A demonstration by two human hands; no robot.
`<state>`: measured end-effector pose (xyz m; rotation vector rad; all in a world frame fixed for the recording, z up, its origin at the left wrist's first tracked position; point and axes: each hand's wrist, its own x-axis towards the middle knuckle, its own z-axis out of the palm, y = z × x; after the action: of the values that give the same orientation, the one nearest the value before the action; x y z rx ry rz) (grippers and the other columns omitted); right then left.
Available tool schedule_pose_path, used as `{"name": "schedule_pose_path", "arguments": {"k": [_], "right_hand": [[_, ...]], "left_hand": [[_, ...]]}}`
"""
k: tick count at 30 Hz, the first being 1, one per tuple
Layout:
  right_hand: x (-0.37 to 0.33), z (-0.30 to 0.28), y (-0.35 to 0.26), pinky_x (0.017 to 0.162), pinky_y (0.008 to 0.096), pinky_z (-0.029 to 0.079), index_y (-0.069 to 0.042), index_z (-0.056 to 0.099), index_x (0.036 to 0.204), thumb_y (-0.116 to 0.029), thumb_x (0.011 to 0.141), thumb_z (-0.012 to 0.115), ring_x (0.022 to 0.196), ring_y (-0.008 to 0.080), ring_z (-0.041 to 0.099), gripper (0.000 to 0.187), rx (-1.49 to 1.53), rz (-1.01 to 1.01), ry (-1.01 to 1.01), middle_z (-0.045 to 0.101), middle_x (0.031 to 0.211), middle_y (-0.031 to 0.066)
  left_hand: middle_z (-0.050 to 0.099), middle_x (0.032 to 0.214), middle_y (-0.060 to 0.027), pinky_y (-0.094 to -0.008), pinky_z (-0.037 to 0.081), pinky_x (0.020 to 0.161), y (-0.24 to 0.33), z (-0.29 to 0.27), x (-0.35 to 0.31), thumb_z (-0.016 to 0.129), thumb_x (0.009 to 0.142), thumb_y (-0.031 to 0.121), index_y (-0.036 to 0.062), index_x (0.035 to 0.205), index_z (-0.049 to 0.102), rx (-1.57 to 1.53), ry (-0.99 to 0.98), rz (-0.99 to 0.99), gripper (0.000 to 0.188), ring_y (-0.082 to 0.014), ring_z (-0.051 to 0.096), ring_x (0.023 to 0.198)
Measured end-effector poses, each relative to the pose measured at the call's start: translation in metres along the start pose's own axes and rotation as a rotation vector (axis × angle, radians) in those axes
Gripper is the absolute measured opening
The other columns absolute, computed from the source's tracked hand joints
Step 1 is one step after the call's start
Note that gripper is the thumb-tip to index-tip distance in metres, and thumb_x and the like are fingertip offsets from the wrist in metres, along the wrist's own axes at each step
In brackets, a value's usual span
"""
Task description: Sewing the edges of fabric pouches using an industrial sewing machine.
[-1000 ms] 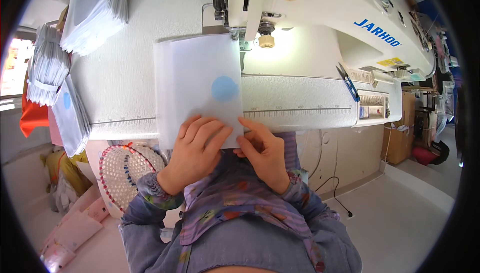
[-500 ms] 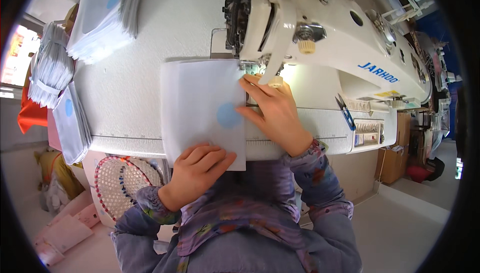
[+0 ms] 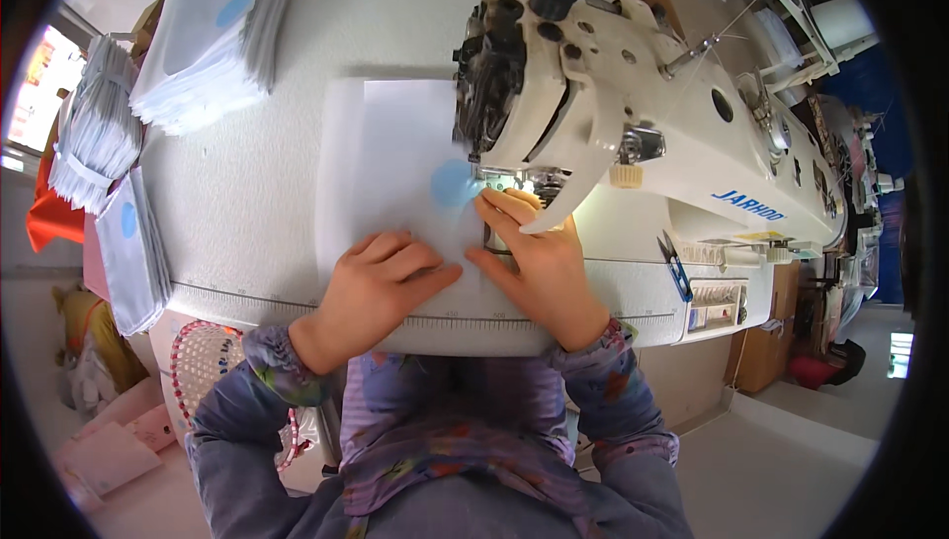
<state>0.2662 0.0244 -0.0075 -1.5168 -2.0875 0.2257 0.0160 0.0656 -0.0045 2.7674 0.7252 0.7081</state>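
Note:
A pale whitish cloth piece (image 3: 395, 153) with a light blue round spot lies flat on the sewing machine table, its right edge under the needle area of a white sewing machine (image 3: 633, 134). My left hand (image 3: 381, 282) rests palm down on the near part of the cloth, fingers lightly bent and lying on it. Beside the lit needle area, my right hand (image 3: 539, 262) lies on the right edge of the cloth, fingers stretched forward. Its fingertips are close to the presser foot, which is partly hidden. Neither hand grasps anything visible.
A tall stack of similar cloth pieces (image 3: 222, 54) stands at the far left, with tied bundles (image 3: 99, 129) beside it. Blue thread snips (image 3: 676, 267) and a small parts tray (image 3: 717, 308) lie to the right. A beaded mesh basket (image 3: 203, 366) sits below the table's left edge.
The cloth has slid away from me along the machine, its blue spot now beside the needle area. My left hand has moved forward with it. My right hand stays by the needle.

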Motion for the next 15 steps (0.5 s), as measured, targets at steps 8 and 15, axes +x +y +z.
{"name": "schedule_pose_path", "arguments": {"k": [8,15], "right_hand": [[0.002,-0.002,-0.004,0.103,0.0457,0.055,-0.004,0.07,0.138,-0.02,0.089,0.085,0.126,0.0359,0.068,0.054,0.037,0.009,-0.007,0.068,0.141,0.0109],[0.002,0.0,-0.002,0.104,0.0461,0.055,-0.004,0.07,0.138,-0.02,0.088,0.086,0.126,0.0359,0.068,0.055,0.05,0.001,0.013,0.068,0.14,0.0135]], "left_hand": [[0.067,0.098,0.0043,-0.0345,0.058,0.084,-0.042,0.001,0.036,0.072,0.074,0.013,0.0178,0.111,0.083,-0.018,0.025,0.041,0.039,-0.0193,0.067,0.098],[0.068,0.098,0.0034,-0.035,0.058,0.087,-0.069,0.007,0.061,0.071,0.075,0.01,0.0165,0.107,0.083,0.011,0.054,0.062,0.035,-0.0207,0.067,0.096]]}}
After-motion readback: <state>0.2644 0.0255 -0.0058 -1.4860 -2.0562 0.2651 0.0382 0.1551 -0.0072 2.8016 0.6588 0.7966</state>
